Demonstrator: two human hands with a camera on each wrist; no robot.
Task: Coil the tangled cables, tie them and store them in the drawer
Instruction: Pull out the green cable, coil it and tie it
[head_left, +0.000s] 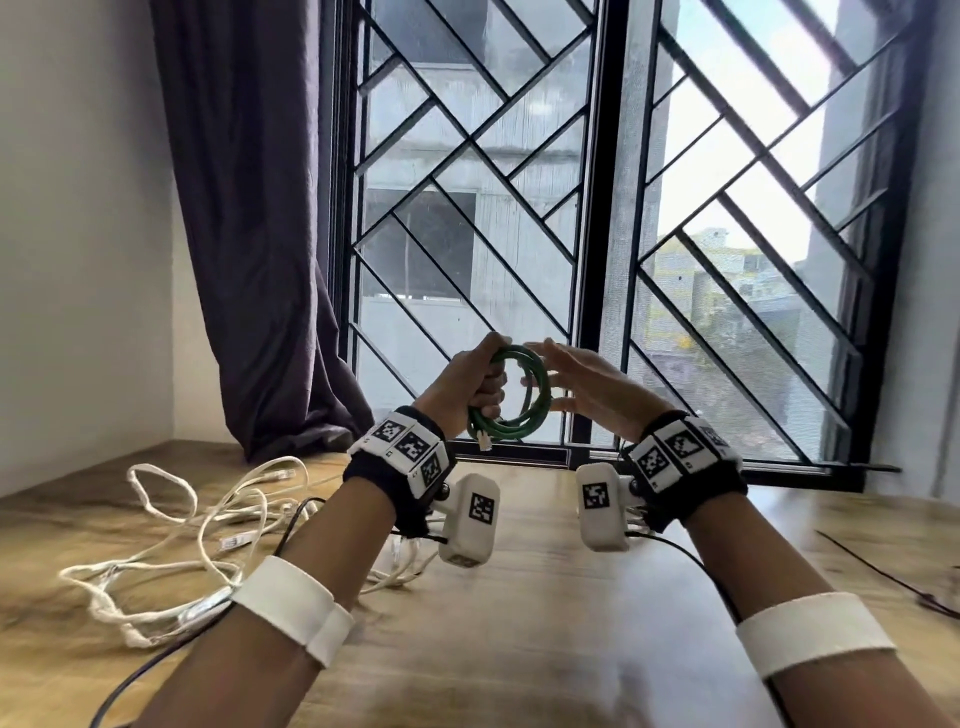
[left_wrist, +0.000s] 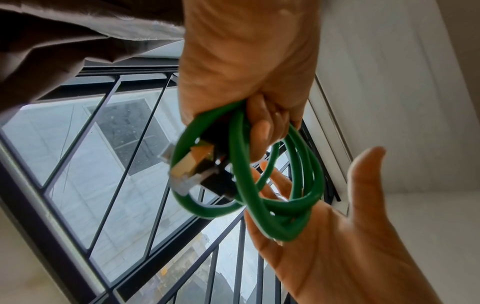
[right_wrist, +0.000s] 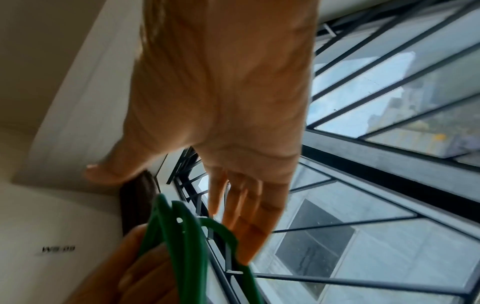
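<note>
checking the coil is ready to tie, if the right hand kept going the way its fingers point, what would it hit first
Most likely the green cable coil held up by the left hand. The right hand is open, fingers aimed leftward at the loops; whether they already touch is unclear.

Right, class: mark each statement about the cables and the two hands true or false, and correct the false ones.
1. The left hand grips the coiled green cable. True.
2. The right hand is clenched into a fist. False: its fingers are straight, beside the coil.
3. The white cables lie neatly coiled on the table. False: they lie in a loose tangle.
4. A black zip tie lies on the table to the right. True.
5. The green cable is held in the air. True.
</note>
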